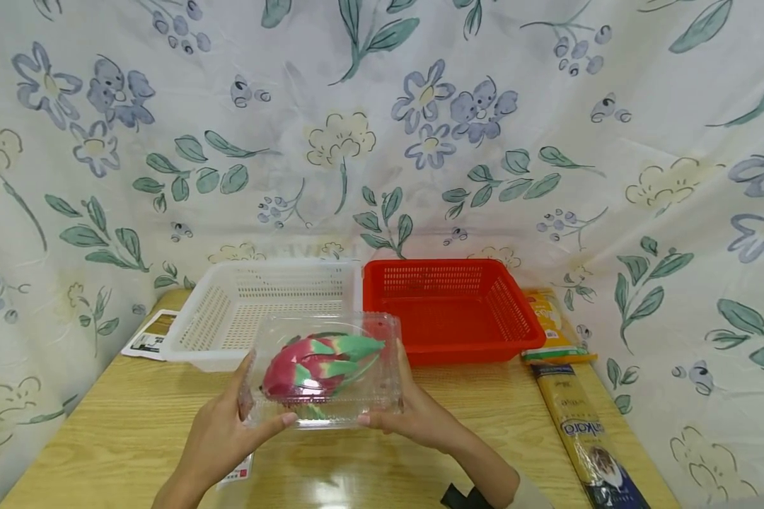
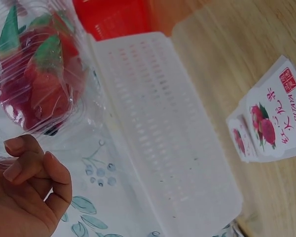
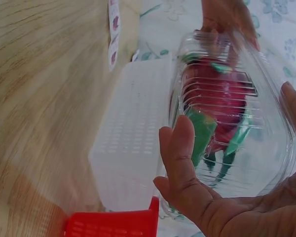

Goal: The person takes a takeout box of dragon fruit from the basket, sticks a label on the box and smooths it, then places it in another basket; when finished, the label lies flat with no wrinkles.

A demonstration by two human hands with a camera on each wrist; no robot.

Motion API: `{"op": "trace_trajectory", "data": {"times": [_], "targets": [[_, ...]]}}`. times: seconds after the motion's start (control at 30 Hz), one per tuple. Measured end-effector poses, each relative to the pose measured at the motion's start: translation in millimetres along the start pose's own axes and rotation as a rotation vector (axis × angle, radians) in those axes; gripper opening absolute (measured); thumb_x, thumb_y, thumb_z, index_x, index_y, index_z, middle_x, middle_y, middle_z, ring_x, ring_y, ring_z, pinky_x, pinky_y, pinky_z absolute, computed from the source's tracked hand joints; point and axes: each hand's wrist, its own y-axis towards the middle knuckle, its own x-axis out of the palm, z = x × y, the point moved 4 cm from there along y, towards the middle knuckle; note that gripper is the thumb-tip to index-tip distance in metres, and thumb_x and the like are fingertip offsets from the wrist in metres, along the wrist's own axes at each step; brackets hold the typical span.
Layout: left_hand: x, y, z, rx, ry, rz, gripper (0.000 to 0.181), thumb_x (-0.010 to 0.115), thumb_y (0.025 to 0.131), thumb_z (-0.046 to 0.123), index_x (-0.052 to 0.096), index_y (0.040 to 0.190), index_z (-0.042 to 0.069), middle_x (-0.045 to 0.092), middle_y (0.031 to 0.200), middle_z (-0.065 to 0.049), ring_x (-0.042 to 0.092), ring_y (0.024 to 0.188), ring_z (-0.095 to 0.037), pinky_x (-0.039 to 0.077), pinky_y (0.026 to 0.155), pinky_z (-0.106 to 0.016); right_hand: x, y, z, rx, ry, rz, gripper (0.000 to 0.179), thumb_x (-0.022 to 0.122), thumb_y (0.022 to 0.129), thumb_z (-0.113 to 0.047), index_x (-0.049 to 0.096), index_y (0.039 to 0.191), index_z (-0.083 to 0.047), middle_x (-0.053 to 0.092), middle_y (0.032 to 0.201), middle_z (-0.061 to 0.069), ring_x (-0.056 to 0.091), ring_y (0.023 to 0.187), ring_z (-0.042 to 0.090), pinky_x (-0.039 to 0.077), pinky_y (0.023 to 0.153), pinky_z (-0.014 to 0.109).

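A clear plastic clamshell box [image 1: 382, 382] is held up above the table's front half, with a pink and green dragon fruit [image 1: 312, 367] inside. My left hand [image 1: 219, 431] grips its left end, thumb along the front edge. On the opposite end my right hand [image 1: 414, 410] holds it the same way, and in the right wrist view its fingers [image 3: 180, 153] curl under the ribbed base. Under the box, partly hidden by the left hand in the head view, lies a white printed label [image 2: 271, 118] showing a red pitaya.
Behind the box stand a white perforated basket [image 1: 204, 325] and a red one [image 1: 458, 353], side by side. At the right lie a yellow packet [image 1: 547, 325] and a long gold and blue pasta bag [image 1: 579, 431]. A flat packet [image 1: 153, 336] lies left of the white basket.
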Motion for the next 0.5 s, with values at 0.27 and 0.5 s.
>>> {"op": "trace_trajectory", "data": {"times": [0.27,0.5], "targets": [[3.3,-6.9,2.4,0.022,0.002,0.005,0.109,0.084,0.072,0.050,0.027,0.157,0.014,0.043,0.071,0.002,0.036,0.059,-0.006,0.031,0.052,-0.023,0.8,-6.9,0.4,-0.022,-0.016,-0.008,0.119,0.075,0.089,-0.032,-0.026,0.151,-0.043,0.029,0.156,0.022,0.061,0.112,0.030,0.059,0.068,0.038],[6.3,-12.6,4.0,0.007,0.010,-0.010,0.109,0.083,0.072,0.050,0.026,0.157,0.014,0.044,0.069,0.002,0.037,0.060,-0.007,0.032,0.053,-0.024,2.4,-13.9,2.2,-0.037,-0.019,-0.019,0.119,0.074,0.090,-0.027,-0.026,0.151,-0.042,0.050,0.138,0.024,0.066,0.096,0.022,0.059,0.068,0.038]]}}
